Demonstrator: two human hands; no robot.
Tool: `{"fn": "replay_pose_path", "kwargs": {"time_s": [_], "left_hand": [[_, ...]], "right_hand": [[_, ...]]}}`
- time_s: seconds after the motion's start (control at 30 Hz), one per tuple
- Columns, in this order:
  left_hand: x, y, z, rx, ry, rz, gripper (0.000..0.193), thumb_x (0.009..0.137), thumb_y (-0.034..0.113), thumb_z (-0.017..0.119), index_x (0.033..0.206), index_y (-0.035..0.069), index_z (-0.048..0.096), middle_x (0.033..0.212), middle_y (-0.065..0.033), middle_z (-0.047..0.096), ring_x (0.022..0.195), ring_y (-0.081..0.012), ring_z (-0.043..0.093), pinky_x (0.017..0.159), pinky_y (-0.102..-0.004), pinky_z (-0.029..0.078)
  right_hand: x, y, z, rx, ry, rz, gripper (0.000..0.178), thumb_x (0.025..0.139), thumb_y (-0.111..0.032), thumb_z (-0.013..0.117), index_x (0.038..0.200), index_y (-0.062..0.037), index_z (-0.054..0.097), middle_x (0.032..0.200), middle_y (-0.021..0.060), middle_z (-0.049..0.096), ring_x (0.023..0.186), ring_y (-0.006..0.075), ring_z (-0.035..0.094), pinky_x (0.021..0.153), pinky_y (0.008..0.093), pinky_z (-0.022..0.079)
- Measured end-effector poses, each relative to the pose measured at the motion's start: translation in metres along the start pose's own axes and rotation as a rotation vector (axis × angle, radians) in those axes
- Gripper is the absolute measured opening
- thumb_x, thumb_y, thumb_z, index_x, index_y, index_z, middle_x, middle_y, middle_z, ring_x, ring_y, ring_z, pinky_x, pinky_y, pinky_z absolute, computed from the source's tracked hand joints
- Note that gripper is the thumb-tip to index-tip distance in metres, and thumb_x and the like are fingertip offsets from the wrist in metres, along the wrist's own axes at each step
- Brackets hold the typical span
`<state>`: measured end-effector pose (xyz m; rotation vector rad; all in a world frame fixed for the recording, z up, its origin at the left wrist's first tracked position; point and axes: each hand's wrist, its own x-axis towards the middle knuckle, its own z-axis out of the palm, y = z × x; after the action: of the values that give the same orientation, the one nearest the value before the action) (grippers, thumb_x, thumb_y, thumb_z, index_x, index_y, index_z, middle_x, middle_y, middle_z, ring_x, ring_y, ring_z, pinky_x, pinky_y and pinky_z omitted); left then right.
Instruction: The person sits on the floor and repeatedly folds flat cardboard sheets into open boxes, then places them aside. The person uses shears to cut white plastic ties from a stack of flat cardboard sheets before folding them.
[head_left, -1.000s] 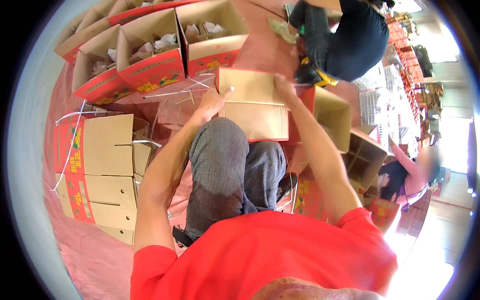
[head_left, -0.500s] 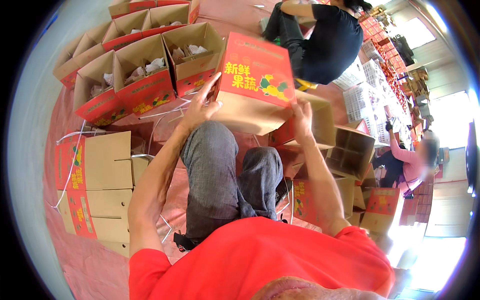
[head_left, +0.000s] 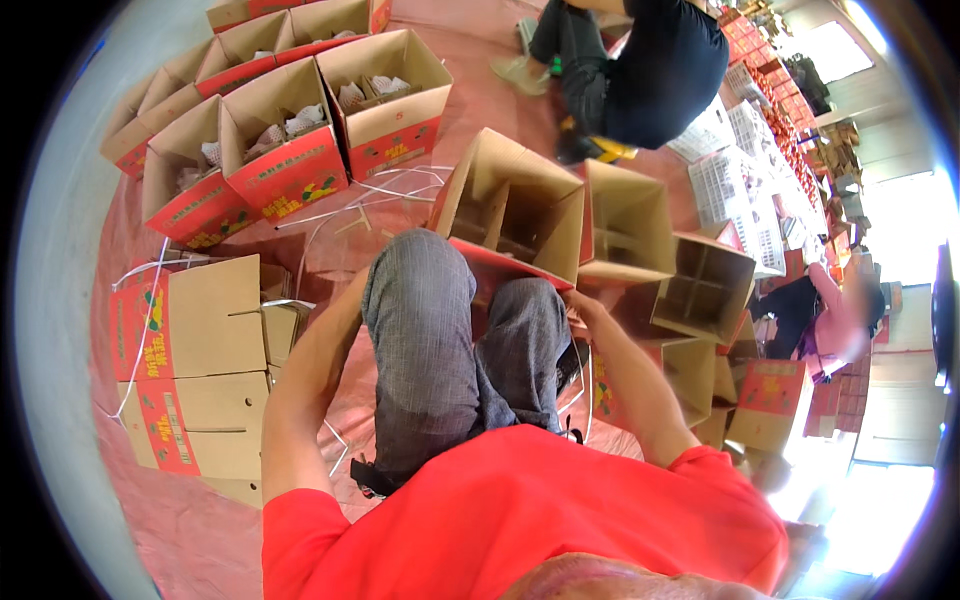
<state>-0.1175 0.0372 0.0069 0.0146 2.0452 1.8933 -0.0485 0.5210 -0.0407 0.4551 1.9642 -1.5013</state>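
Right hand hovering by near right corner of divided carton, right of knees (fingers half hidden, cannot tell if clamping). Left hand hiding behind knees, grip unreadable. Divided carton standing mouth-up just beyond knees. Flattened cartons lying left of knees; filled cartons standing beyond, leftward.

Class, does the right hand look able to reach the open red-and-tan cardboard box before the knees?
Probably yes: the right hand sits close beside the box, with nothing visible between them.
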Motion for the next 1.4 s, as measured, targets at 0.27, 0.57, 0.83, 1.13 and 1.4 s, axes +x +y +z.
{"fn": "replay_pose_path", "kwargs": {"time_s": [0.27, 0.57, 0.83, 1.13, 1.4], "left_hand": [[0.017, 0.006, 0.006, -0.118, -0.004, -0.042, 0.082, 0.105, 0.046, 0.064, 0.161, -0.007, 0.038, 0.147, -0.0235, 0.061, 0.139, -0.0308, 0.056, 0.118, -0.0421, 0.042], [0.098, 0.066, 0.064, 0.153, -0.288, 0.214, 0.088, 0.102, 0.045, 0.066, 0.161, -0.011, 0.033, 0.158, -0.0333, 0.050, 0.150, -0.0400, 0.048, 0.124, -0.0453, 0.037], [0.074, 0.078, 0.067, 0.503, -0.336, 0.335, 0.091, 0.100, 0.031, 0.064, 0.162, -0.017, 0.017, 0.160, -0.0444, 0.034, 0.152, -0.0551, 0.037, 0.127, -0.0524, 0.032], [0.102, 0.040, 0.072, 0.481, -0.365, 0.356, 0.095, 0.098, 0.027, 0.062, 0.164, -0.015, 0.009, 0.164, -0.0439, 0.028, 0.153, -0.0550, 0.036, 0.128, -0.0511, 0.031], [0.064, 0.067, 0.053, 0.112, -0.344, 0.101, 0.063, 0.102, 0.028, 0.068, 0.157, 0.004, 0.049, 0.142, -0.0216, 0.068, 0.134, -0.0321, 0.063, 0.115, -0.0438, 0.047]], "right_hand": [[0.008, -0.028, -0.037, -0.360, 0.588, -0.291, 0.031, 0.097, -0.013, 0.070, 0.125, 0.0001, 0.071, 0.113, 0.0162, 0.078, 0.107, 0.0244, 0.072, 0.087, 0.0401, 0.058], [0.069, -0.210, 0.047, -0.395, 0.760, -0.346, 0.059, 0.107, -0.040, 0.059, 0.142, 0.0073, 0.055, 0.136, 0.0305, 0.066, 0.127, 0.0463, 0.063, 0.111, 0.0485, 0.048], [0.191, -0.139, 0.099, -0.505, 0.726, -0.062, 0.073, 0.106, -0.057, 0.054, 0.141, 0.0066, 0.050, 0.129, 0.0401, 0.065, 0.123, 0.0547, 0.065, 0.104, 0.0571, 0.053], [0.156, -0.155, 0.084, -0.443, 0.292, -0.104, 0.098, 0.103, -0.062, 0.060, 0.161, 0.0101, 0.028, 0.145, 0.0415, 0.057, 0.138, 0.0523, 0.056, 0.117, 0.0545, 0.044], [-0.029, -0.178, 0.038, -0.932, -0.014, -0.348, 0.041, 0.108, -0.041, 0.058, 0.129, -0.0081, 0.069, 0.115, 0.0239, 0.075, 0.110, 0.0449, 0.070, 0.096, 0.0519, 0.056]]}}
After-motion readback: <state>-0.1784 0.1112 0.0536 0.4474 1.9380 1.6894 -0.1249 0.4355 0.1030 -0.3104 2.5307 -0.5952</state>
